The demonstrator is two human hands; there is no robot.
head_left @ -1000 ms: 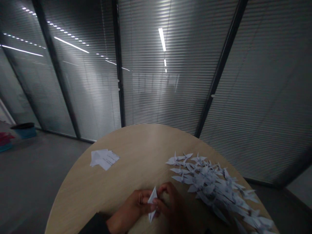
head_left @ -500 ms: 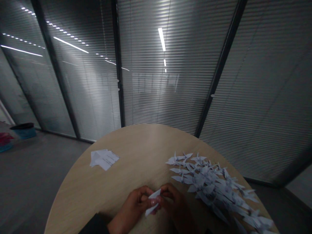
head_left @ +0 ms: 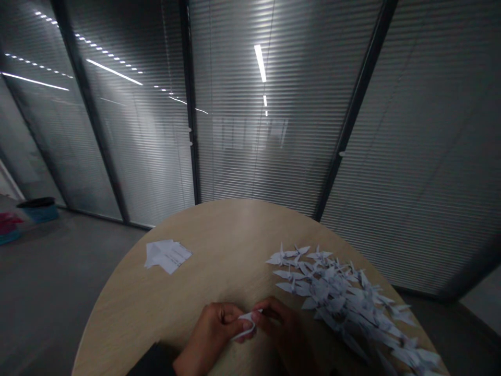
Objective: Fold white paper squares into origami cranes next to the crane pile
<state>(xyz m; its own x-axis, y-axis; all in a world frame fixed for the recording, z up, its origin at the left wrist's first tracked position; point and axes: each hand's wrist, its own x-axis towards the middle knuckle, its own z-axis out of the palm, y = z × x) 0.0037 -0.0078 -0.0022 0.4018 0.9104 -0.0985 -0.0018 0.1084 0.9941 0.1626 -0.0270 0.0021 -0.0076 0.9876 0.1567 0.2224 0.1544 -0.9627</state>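
A small folded piece of white paper (head_left: pixel 246 316) is held between my two hands, just above the near part of the table. My left hand (head_left: pixel 219 326) pinches it from the left, its thumb lying across the paper. With thumb and forefinger, my right hand (head_left: pixel 276 321) grips the paper's upper right tip. To the right lies a heap of folded white paper cranes (head_left: pixel 336 292), spread toward the table's right edge. A few white paper sheets (head_left: pixel 168 255) lie overlapping at the left, with some print on one.
The round wooden table (head_left: pixel 235 230) stands close to a glass partition with blinds (head_left: pixel 258 156). On the floor at far left are a blue bin (head_left: pixel 40 210) with a dark rim and another container with a red liner (head_left: pixel 10 222).
The folded paper has turned and now lies flatter between my fingers. My right fingers have shifted to its upper right tip. The cranes and sheets have stayed put.
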